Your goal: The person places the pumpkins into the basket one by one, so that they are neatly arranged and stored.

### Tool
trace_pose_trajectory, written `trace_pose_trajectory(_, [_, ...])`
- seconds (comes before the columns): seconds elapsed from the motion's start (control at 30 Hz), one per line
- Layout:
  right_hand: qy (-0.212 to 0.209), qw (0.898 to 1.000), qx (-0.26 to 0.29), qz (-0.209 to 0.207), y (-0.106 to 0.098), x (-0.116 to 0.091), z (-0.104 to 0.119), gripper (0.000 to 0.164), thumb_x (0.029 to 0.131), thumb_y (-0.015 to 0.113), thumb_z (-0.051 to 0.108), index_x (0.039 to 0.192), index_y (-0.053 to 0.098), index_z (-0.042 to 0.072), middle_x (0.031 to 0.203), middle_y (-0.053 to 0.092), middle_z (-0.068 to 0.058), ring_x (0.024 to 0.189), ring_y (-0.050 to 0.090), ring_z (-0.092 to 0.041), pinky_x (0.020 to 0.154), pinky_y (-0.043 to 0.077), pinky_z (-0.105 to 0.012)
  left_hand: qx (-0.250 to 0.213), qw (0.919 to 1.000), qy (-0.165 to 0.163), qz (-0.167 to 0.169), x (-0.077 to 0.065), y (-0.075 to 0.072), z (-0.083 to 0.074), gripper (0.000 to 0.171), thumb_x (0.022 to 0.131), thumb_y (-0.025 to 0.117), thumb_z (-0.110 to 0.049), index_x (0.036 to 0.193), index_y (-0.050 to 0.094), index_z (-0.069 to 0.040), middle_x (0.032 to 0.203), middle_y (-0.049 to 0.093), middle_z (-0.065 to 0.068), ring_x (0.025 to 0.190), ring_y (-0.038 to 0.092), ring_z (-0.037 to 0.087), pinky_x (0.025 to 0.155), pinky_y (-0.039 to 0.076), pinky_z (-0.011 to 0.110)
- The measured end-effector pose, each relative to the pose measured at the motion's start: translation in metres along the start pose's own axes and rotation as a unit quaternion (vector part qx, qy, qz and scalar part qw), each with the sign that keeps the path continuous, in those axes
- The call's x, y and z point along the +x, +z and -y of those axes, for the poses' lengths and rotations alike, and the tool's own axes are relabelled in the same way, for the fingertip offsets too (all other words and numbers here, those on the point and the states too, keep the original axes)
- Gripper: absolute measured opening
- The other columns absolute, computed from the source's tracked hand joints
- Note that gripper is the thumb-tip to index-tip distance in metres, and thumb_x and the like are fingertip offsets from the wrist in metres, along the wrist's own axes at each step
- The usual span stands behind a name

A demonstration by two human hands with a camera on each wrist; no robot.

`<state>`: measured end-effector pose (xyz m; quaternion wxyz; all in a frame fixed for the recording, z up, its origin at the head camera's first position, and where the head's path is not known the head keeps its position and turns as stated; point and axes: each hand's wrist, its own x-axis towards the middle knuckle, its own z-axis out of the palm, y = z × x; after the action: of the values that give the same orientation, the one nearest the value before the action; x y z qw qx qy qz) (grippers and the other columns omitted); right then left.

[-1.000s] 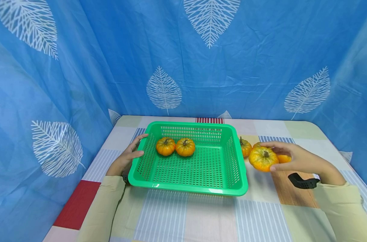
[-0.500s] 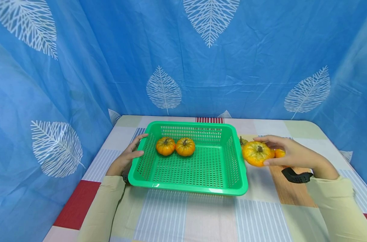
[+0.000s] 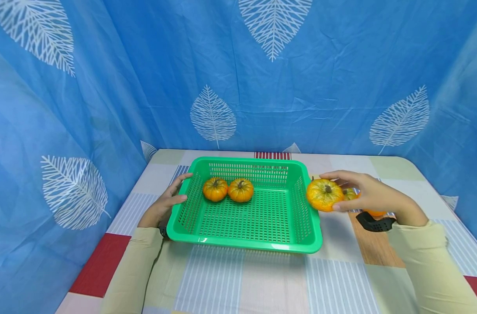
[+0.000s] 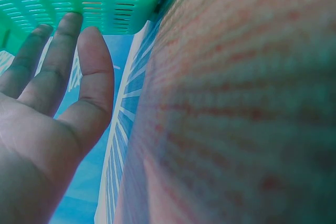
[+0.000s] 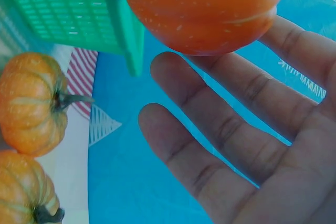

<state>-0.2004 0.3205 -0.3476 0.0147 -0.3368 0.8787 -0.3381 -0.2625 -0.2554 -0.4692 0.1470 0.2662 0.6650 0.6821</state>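
Observation:
Two small orange pumpkins (image 3: 240,190) sit side by side in the back left of a green plastic basket (image 3: 244,247). My right hand (image 3: 369,194) pinches another pumpkin (image 3: 324,195) between thumb and fingers, at the basket's right rim. In the right wrist view this held pumpkin (image 5: 205,11) is raised off the table, its underside showing, with two fingers extended away from it. My left hand (image 3: 164,203) rests against the basket's left side, fingers fairly straight. In the left wrist view its fingertips (image 4: 70,22) are at the slotted basket wall (image 4: 105,3).
More pumpkins (image 5: 31,103) stand on the table right of the basket, partly behind my right hand in the head view. A patchwork cloth (image 3: 273,279) covers the table. Blue leaf-print curtains (image 3: 320,87) hang behind and along the sides.
My right hand has carried its pumpkin left and slightly up, from over the table to the basket's right rim. The left hand, the basket and the two pumpkins inside have stayed put.

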Motion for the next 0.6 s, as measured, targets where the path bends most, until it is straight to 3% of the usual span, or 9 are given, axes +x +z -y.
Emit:
trace_pose_trajectory(0.1, [0.006,1.000,0.011,0.010,0.001,0.006,0.005,0.068,0.088,0.090,0.006,0.150,0.062,0.007,0.139,0.065,0.009,0.113,0.064,-0.004,0.090,0.061,-0.028,0.002,1.0000,0.004,0.001,0.000,-0.001,0.000,0.060,0.110,0.062,-0.028,0.163,0.034,-0.031,0.158,0.037,0.018,0.123,0.062,0.011,0.104,0.059,0.035])
trace_pose_trajectory(0.23, [0.021,0.999,0.041,0.025,0.004,0.014,0.011,0.068,0.090,0.088,0.007,0.152,0.060,0.007,0.139,0.066,-0.011,0.105,0.065,-0.008,0.071,0.064,-0.032,-0.001,1.0000,0.006,0.002,0.000,-0.001,0.000,0.060,0.110,0.062,-0.027,0.162,0.034,-0.032,0.153,0.041,0.005,0.124,0.062,0.011,0.104,0.059,0.034])
trace_pose_trajectory(0.33, [0.022,0.999,0.039,0.028,0.006,0.019,0.013,0.069,0.088,0.090,0.007,0.151,0.060,0.006,0.141,0.065,-0.015,0.107,0.064,-0.010,0.074,0.065,-0.036,-0.004,1.0000,0.005,0.001,0.000,0.000,0.000,0.060,0.110,0.063,-0.028,0.162,0.034,-0.032,0.155,0.040,0.010,0.124,0.061,0.011,0.104,0.059,0.033])
trace_pose_trajectory(0.43, [0.017,0.999,0.011,0.027,0.009,0.025,0.014,0.070,0.087,0.092,0.010,0.150,0.062,0.007,0.142,0.066,-0.010,0.116,0.062,-0.009,0.093,0.062,-0.034,-0.003,1.0000,0.004,-0.001,-0.001,0.001,-0.001,0.061,0.110,0.063,-0.029,0.163,0.033,-0.030,0.159,0.035,0.021,0.125,0.061,0.011,0.104,0.058,0.033])
trace_pose_trajectory(0.6, [0.008,0.999,0.008,0.033,0.013,0.034,0.017,0.067,0.088,0.092,0.012,0.148,0.064,0.006,0.140,0.068,-0.007,0.117,0.064,-0.016,0.098,0.060,-0.035,0.003,1.0000,0.001,-0.005,-0.001,0.002,-0.002,0.063,0.110,0.063,-0.030,0.165,0.032,-0.028,0.162,0.030,0.029,0.125,0.060,0.011,0.105,0.058,0.033])
